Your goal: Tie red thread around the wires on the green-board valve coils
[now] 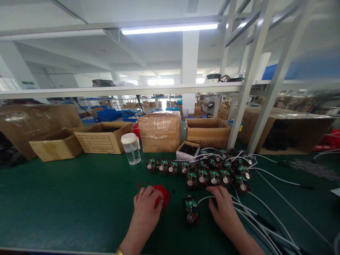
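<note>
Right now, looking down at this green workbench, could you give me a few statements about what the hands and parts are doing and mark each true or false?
1. The left hand rests on a red bundle. True.
2. The right hand holds the clear plastic jar. False: the jar stands apart, farther back on the green mat, untouched; the right hand lies among the white cables.
3. One circuit board module lies alone between the two hands. True.
4. The other circuit board modules are stacked inside the open cardboard box. False: they lie in rows on the mat.
</note>
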The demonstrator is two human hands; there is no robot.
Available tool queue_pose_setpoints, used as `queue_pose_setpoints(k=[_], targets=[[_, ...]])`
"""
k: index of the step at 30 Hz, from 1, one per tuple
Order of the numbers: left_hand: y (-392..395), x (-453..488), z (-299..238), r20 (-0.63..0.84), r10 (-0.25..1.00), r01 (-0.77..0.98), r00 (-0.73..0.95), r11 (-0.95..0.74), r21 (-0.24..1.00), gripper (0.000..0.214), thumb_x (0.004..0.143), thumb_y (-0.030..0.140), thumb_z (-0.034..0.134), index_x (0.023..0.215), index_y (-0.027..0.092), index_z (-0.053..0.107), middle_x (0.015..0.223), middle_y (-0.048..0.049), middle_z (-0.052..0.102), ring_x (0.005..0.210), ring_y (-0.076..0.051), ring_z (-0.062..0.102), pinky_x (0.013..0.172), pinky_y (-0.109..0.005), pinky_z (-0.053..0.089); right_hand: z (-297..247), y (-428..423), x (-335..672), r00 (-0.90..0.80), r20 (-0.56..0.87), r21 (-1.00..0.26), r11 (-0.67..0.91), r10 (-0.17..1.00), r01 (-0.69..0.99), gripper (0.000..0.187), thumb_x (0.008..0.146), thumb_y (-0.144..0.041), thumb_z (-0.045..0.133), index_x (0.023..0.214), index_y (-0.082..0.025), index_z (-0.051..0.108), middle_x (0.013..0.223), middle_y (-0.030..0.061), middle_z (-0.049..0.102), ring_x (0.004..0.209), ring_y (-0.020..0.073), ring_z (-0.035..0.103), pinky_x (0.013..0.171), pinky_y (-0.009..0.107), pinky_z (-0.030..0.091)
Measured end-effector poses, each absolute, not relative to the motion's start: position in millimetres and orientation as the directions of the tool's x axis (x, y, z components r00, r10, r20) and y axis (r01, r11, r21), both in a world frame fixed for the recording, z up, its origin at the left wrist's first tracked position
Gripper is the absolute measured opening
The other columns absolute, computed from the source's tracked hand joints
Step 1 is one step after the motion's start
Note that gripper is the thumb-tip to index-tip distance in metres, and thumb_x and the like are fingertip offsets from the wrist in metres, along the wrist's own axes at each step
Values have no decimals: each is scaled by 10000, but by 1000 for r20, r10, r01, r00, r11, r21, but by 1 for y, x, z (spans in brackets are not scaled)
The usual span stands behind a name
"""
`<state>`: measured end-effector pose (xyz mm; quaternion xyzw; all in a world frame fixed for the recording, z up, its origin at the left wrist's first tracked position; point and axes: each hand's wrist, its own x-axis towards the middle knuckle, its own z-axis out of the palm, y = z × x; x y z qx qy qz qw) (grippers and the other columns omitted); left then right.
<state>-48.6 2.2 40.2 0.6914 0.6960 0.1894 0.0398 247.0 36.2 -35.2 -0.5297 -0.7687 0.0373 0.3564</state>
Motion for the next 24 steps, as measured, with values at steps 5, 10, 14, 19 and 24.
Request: queue_pose_setpoints(k=[5,10,14,19,24], targets=[[-12,-59,69,222,975,845,-6,-114,523,146,839,210,556,803,231,696,915,-37,696,943,-238,610,861,-372,430,-36,39,248,-181,500,-465,439,847,769,364,851,-103,476,1187,-208,570,1135,109,582,1072,300,545,925,489,443],[-23,-57,98,93,996,698,-12,-58,713,162,824,335,552,805,224,668,859,-13,713,857,-222,647,810,-330,448,-20,35,244,-143,514,-568,461,846,682,327,840,-102,490,1125,-204,615,1053,95,610,1006,280,574,899,456,463],[-26,-46,115,12,999,620,42,-35,784,216,802,402,562,795,208,656,795,-11,695,807,-222,639,759,-307,445,17,19,228,-214,447,-728,492,869,478,207,885,-137,506,1013,-197,657,956,62,612,903,221,602,824,360,490],[-25,-28,119,-45,986,566,161,-55,823,240,784,420,576,816,198,663,779,-10,687,777,-213,625,731,-294,444,64,6,208,-372,306,-884,406,876,229,148,867,-191,611,973,-202,714,903,25,631,827,175,614,742,278,487],[-24,-10,114,-76,971,551,225,-62,832,239,765,410,589,814,192,674,761,-6,675,758,-204,613,704,-286,434,75,3,203,-477,225,-939,319,850,126,161,817,-225,703,971,-187,736,881,4,604,747,146,618,672,250,480]])
